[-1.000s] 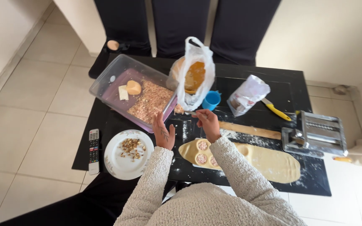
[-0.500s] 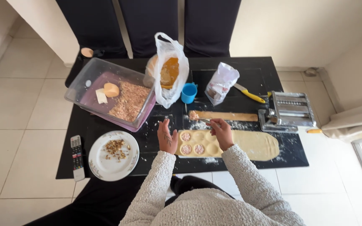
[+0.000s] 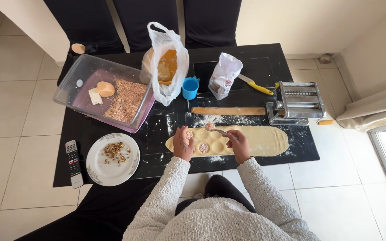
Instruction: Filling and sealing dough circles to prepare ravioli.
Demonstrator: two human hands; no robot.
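My right hand (image 3: 238, 145) fingers grip spoon (image 3: 215, 129) w/ filling; left hand (image 3: 183, 143), fingers curled, steadies dough sheet (image 3: 264, 139)—drop it centred in hollow, I reckon.

The left hand (image 3: 183, 143) covers the near-left part of the dough sheet (image 3: 264, 139), so whatever lies under the palm is hidden. The spoon (image 3: 220, 131) handle vanishes inside the right hand (image 3: 239, 146). The lump on the spoon's tip is too small to tell apart. The white plastic bag (image 3: 168, 62) veils its orange contents. The chairs (image 3: 146, 18) beyond the surface's far edge are cut off by the picture's top.
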